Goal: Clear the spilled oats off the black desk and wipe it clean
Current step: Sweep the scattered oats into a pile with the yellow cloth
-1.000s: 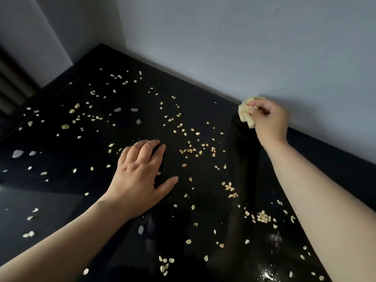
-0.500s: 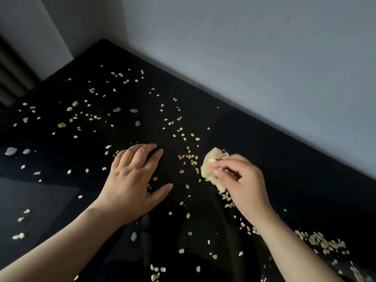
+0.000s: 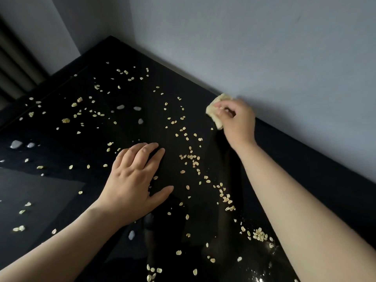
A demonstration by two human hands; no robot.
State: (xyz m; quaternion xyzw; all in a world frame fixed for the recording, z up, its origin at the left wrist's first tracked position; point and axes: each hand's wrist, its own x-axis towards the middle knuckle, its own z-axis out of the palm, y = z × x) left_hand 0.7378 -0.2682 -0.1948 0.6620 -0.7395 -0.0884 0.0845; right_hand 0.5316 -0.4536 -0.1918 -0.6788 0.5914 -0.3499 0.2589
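Observation:
Pale oat flakes (image 3: 191,157) lie scattered over the glossy black desk (image 3: 61,190), thickest in a band running from the middle toward the near right. My right hand (image 3: 237,121) is at the desk's far edge by the wall, fingers closed on a crumpled yellowish cloth (image 3: 215,111) pressed to the surface. My left hand (image 3: 134,180) lies flat on the desk in the middle, palm down, fingers spread, holding nothing. A small heap of oats (image 3: 259,235) sits beside my right forearm.
A grey wall (image 3: 264,58) runs along the desk's far edge and meets a corner at the top left. Dark ribbed slats (image 3: 14,68) stand at the far left. A few whitish spots (image 3: 16,143) show on the desk's left side.
My right hand swept the cloth from the wall down to the desk's middle, then back up to the far edge by the wall. My left hand stayed flat in place.

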